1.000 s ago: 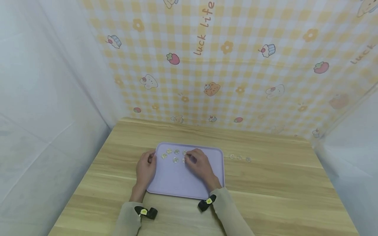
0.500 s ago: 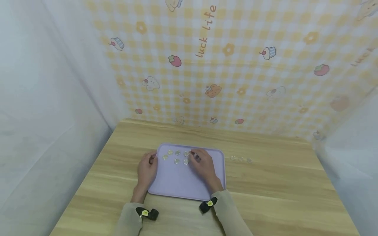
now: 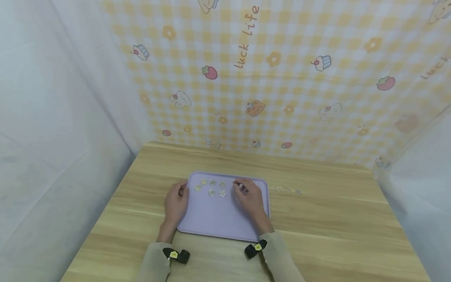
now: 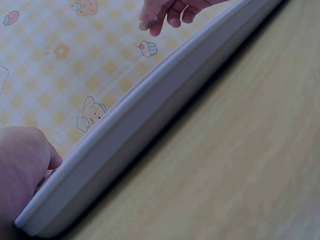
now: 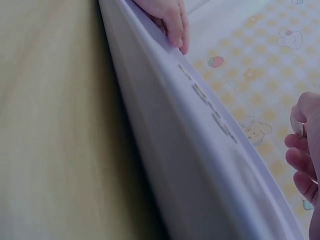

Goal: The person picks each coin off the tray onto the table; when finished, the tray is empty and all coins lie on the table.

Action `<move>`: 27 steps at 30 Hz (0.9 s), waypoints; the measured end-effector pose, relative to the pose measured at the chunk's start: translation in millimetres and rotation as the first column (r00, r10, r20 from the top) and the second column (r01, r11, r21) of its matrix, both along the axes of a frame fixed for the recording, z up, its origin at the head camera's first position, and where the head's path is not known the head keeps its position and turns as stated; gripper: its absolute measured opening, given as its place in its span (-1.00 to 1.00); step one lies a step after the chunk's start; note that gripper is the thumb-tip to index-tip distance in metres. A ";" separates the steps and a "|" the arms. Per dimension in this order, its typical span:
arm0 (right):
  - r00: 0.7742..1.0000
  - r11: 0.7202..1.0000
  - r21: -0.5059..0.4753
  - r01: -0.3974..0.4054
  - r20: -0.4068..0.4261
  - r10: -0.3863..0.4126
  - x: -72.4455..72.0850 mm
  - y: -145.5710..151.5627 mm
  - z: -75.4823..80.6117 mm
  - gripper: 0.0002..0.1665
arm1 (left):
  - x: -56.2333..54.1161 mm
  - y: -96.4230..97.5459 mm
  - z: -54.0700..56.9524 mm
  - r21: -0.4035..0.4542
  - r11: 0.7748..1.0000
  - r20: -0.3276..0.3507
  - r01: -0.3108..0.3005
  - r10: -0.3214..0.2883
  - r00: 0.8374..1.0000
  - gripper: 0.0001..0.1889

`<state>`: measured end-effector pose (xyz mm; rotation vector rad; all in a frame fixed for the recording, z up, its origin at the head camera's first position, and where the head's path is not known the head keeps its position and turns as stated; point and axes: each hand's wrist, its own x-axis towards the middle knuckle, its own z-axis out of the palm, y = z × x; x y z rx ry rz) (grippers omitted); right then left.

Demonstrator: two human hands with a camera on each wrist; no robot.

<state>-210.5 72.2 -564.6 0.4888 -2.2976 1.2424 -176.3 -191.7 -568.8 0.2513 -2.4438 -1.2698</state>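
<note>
Several shiny coins (image 3: 211, 192) lie in two rows on a lilac tray (image 3: 215, 219) in the head view. My left hand (image 3: 176, 199) holds the tray's left edge; the left wrist view shows a finger (image 4: 54, 159) over the rim. Above the tray's right part is my right hand (image 3: 251, 197), thumb and forefinger together. Between them the right wrist view shows a small silvery coin (image 5: 298, 130), seen partly edge-on. The other right fingers (image 5: 300, 160) are curled below it. The right hand is to the right of the coins on the tray.
On the wooden table (image 3: 327, 219), right of the tray, 3 coins (image 3: 287, 190) lie in a row. A yellow checked cloth (image 3: 229, 90) hangs behind the table, with white sheeting (image 3: 63, 117) at the left side.
The right hand has moved to the right, away from the coins on the tray, uncovering those it partly hid. My left hand has stayed at the tray's left edge.
</note>
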 end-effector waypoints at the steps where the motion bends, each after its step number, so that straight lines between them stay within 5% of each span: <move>1: 1.000 1.000 -0.002 0.002 0.005 -0.002 0.4 2.5 0.5 -0.80 | 0.3 0.3 0.3 0.001 1.000 0.003 0.000 0.000 1.000 -0.76; 20: 0.997 0.994 -0.079 0.078 0.019 -0.077 6.5 44.1 6.2 -0.82 | 0.9 1.2 1.2 0.022 1.000 0.033 0.008 -0.009 0.999 -0.74; 27: 0.988 0.989 -0.072 0.131 -0.070 -0.136 1.6 57.6 7.0 -0.82 | -0.9 2.0 1.2 0.018 1.000 0.037 0.010 -0.010 0.999 -0.74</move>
